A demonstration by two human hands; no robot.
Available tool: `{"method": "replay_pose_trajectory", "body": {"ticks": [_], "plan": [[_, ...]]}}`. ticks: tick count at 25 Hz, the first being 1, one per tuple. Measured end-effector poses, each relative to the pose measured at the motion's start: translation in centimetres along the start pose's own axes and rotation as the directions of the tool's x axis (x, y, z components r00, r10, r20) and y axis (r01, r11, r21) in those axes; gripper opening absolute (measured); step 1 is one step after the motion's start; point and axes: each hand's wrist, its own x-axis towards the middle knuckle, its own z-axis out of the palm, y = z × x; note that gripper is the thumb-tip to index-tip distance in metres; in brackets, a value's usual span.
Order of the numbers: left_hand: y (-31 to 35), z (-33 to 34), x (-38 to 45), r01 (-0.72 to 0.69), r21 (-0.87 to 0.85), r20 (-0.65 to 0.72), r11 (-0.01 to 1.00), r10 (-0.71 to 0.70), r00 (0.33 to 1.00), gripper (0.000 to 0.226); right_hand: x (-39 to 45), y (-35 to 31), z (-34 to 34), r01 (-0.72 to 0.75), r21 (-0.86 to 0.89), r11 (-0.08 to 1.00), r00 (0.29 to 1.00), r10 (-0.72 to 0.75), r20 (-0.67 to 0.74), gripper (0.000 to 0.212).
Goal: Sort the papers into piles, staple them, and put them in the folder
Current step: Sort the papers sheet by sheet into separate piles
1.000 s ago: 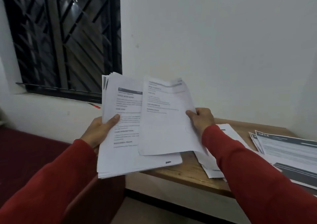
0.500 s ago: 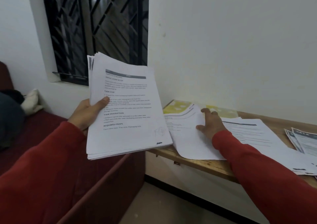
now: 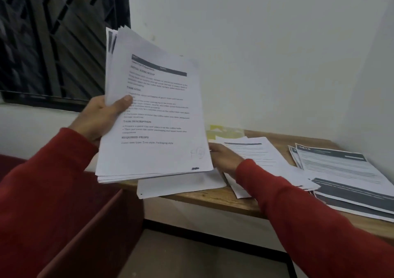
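Wood table (image 3: 215,199) vs white wall (image 3: 255,43), barred window (image 3: 53,39) behind grip. Left hand (image 3: 100,115) clasps paper stack (image 3: 153,117), thumb on top. Right hand (image 3: 223,159), just past stack's lower corner, rests on table sheets (image 3: 255,152); fingers hidden, grip can't tell. Yellow folder (image 3: 226,131) beyond it, contents unclear.

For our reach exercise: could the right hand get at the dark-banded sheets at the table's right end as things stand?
Probably yes: the right hand rests on the white pile beside them, holds nothing visible, and nothing stands between it and the dark-banded sheets.

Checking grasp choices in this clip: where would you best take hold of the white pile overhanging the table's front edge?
Pinch the white pile at its overhanging front-left corner, coming from the front below the held stack. That corner juts past the table edge, so a thumb can go above and fingers beneath.
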Motion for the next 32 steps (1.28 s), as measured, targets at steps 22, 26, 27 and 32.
{"method": "replay_pose_trajectory", "body": {"ticks": [22,26,27,32], "plan": [[-15.1,17.6,8.8,0.304,-0.183,0.255,0.935,-0.253,0.933,0.040,-4.0,12.0,-20.2,-0.389,-0.351,0.852,0.889,0.248,-0.385,0.047],[-15.0,17.9,8.5,0.289,-0.133,0.247,0.948,-0.251,0.936,0.022,-4.0,12.8,-20.1,-0.298,-0.147,0.943,0.899,0.225,-0.375,0.037],[-14.8,18.0,8.3,0.288,-0.145,0.237,0.947,-0.249,0.939,0.018,-3.9,12.9,-20.1,-0.288,-0.106,0.952,0.887,0.224,-0.403,0.034],[-13.4,17.5,7.9,0.284,-0.299,0.149,0.911,-0.249,0.957,0.018,-4.2,13.1,-24.6,-0.017,0.101,0.995,0.462,0.097,-0.881,0.004]]}}
